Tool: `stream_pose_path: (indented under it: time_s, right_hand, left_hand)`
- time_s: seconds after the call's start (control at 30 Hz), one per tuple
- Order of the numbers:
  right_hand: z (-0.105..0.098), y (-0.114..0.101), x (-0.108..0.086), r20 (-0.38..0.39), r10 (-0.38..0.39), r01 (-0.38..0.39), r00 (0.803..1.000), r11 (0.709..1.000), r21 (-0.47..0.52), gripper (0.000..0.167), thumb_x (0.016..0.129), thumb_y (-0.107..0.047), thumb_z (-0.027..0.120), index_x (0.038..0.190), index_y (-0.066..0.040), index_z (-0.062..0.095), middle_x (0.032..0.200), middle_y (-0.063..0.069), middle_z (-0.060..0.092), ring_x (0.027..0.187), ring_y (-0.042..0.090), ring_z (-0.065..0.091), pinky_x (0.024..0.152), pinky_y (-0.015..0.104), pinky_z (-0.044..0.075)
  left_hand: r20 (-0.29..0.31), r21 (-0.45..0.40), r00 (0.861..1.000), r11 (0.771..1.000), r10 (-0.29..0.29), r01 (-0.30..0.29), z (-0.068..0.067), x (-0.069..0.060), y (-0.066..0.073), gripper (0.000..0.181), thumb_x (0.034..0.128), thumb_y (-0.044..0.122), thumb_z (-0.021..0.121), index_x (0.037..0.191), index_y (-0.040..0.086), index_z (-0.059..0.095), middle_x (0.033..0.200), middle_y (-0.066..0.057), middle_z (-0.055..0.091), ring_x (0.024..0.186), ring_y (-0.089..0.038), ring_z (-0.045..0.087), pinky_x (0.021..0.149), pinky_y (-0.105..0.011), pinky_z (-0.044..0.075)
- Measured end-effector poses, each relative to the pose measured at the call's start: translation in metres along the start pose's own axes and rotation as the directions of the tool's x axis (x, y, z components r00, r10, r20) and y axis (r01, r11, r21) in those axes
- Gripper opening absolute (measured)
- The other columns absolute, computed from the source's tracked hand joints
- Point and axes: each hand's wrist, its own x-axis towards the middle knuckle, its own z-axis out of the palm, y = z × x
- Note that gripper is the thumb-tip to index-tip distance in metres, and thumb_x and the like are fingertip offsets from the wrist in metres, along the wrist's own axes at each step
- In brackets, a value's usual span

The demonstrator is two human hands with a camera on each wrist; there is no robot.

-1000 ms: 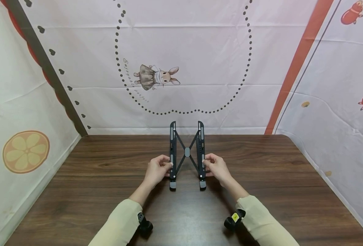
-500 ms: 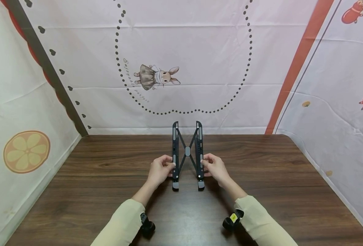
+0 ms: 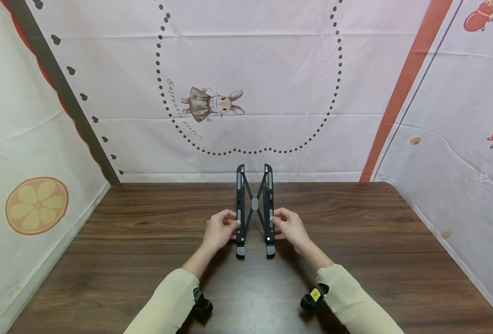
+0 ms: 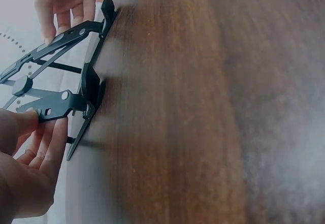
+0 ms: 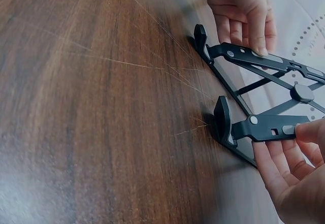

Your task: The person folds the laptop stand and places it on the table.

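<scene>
Black folding stand (image 3: 254,204) sits narrower than a second ago, rails (image 3: 240,199) closer together.
My left hand (image 3: 220,230) pinches the left rail, my right hand (image 3: 291,228) the right, thumbs above, fingers beneath; stand on the wooden surface (image 3: 146,260), near its far edge.

A black X-braced folding stand (image 3: 254,204) rests on the dark brown wood-grain surface (image 3: 146,218), toward the back middle, before the white printed fabric backdrop (image 3: 279,79). Its two long black rails (image 3: 240,199) run side by side, front to back, with the crossed braces (image 3: 260,189) between them. A bare left hand (image 3: 220,230) lies at the left rail's outer side, a bare right hand (image 3: 291,228) at the right rail's, both nearer the front ends. White printed fabric side panels (image 3: 33,139) flank the surface.
</scene>
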Motion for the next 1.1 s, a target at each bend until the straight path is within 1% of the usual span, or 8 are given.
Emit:
stream_pose_path:
  time_s: [0.17,0.37,0.67,0.93,1.1]
  right_hand:
    - [0.002,0.000,0.001,0.005,-0.001,0.001,1.000,1.000,0.006,0.015,0.091,-0.011,0.055,0.102,-0.002,0.060,0.090,0.010,0.059,0.070,0.018,0.062,0.068,0.043,0.055]
    - [0.004,-0.001,0.001,0.010,-0.002,0.002,1.000,1.000,0.008,0.014,0.091,-0.011,0.055,0.102,-0.004,0.061,0.092,0.013,0.059,0.071,0.019,0.061,0.067,0.040,0.055]
    - [0.008,-0.002,0.001,0.029,-0.007,0.007,1.000,1.000,0.013,0.013,0.091,-0.011,0.055,0.102,-0.004,0.061,0.090,0.009,0.059,0.071,0.020,0.062,0.067,0.041,0.055]
    - [0.011,-0.003,0.000,0.030,-0.010,0.010,1.000,1.000,0.008,0.014,0.091,-0.010,0.055,0.102,-0.004,0.061,0.087,0.008,0.058,0.070,0.019,0.063,0.066,0.041,0.055]
    - [0.011,-0.004,-0.001,0.032,-0.003,0.003,0.999,1.000,0.011,0.014,0.091,-0.011,0.055,0.102,-0.004,0.061,0.087,0.009,0.058,0.070,0.019,0.063,0.066,0.042,0.055]
  left_hand:
    - [-0.005,0.012,1.000,1.000,0.011,-0.011,0.001,0.000,0.001,0.017,0.0848,0.004,0.063,0.102,0.001,0.063,0.077,-0.008,0.068,0.059,-0.012,0.062,0.054,-0.029,0.054]
    - [-0.006,0.018,1.000,1.000,0.021,-0.021,0.005,0.000,0.002,0.017,0.0850,0.005,0.063,0.101,0.001,0.063,0.077,-0.008,0.068,0.061,-0.015,0.063,0.053,-0.028,0.054]
    - [-0.004,-0.003,0.999,0.999,0.045,-0.045,0.012,0.000,0.002,0.019,0.0845,0.004,0.063,0.103,-0.002,0.062,0.079,-0.010,0.069,0.060,-0.014,0.063,0.053,-0.028,0.054]
    - [-0.003,0.005,0.999,0.999,0.049,-0.049,0.017,-0.003,0.006,0.017,0.0844,0.004,0.064,0.101,0.002,0.063,0.079,-0.010,0.069,0.060,-0.014,0.063,0.053,-0.027,0.054]
    - [-0.006,0.008,0.998,0.998,0.059,-0.059,0.020,-0.003,0.007,0.017,0.0844,0.005,0.064,0.101,0.001,0.063,0.078,-0.010,0.069,0.061,-0.016,0.064,0.053,-0.027,0.054]
